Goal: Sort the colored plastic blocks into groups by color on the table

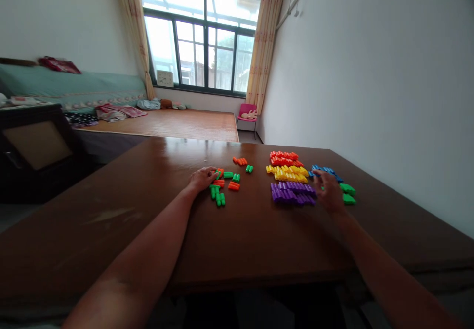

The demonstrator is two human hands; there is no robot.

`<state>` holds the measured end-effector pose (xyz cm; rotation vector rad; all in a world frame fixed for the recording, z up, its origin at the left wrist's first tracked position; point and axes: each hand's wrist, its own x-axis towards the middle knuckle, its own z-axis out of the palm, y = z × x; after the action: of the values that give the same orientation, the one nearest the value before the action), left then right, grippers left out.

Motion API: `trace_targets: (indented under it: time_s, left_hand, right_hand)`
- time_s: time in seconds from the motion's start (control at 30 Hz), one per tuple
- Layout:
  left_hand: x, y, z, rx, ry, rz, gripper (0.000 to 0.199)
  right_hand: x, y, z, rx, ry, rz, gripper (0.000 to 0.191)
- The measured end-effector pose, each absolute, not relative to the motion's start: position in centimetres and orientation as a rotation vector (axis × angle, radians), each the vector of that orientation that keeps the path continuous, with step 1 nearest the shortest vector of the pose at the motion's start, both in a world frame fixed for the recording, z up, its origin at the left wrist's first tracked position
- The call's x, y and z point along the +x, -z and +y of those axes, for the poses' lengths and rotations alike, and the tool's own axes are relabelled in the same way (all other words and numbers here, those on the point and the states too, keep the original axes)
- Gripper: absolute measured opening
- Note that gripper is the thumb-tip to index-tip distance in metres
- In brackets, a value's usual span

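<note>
My left hand rests at the left edge of a loose group of green pieces and orange pieces; its fingertips touch a green piece beside an orange one, fingers closed on it. My right hand hovers over green pieces at the right, partly hiding them, with thumb and fingers apart and nothing visible between them. Left of it lie rows of purple pieces, yellow pieces and red pieces. Blue pieces lie just beyond its fingers.
All pieces lie on a brown table. More orange pieces and a small green piece sit between the groups. Past the table are a bed, a pink chair and a window. A white wall runs along the right.
</note>
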<state>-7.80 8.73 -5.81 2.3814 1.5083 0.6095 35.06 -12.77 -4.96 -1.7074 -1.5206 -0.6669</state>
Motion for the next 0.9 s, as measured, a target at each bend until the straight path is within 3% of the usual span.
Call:
trace_targets:
  time_s: [0.2, 0.4, 0.57, 0.73, 0.9]
  left_hand:
    - [-7.8, 6.2, 8.8, 2.296, -0.769, 1.511, 0.037]
    - [-7.8, 6.6, 9.4, 2.229, -0.853, 1.527, 0.034]
    - [-7.8, 6.6, 9.4, 2.221, -0.823, 1.521, 0.034]
    - [-7.9, 6.4, 9.4, 2.258, -0.801, 1.515, 0.036]
    - [-8.1, 6.5, 10.0, 2.309, -0.772, 1.498, 0.041]
  right_hand:
    - [18.4, 3.3, -3.7, -1.620, 0.116, -2.064, 0.030]
    - [11.4, 3.4, 2.6, -2.083, 0.134, -2.057, 0.046]
    - [10.0, 3.8, 4.0, -2.172, 0.081, -2.048, 0.045]
    - [11.4, 3.0, 2.0, -1.817, 0.012, -1.971, 0.052]
    - [18.5, 1.8, -3.0, -1.534, -0.077, -1.755, 0.045]
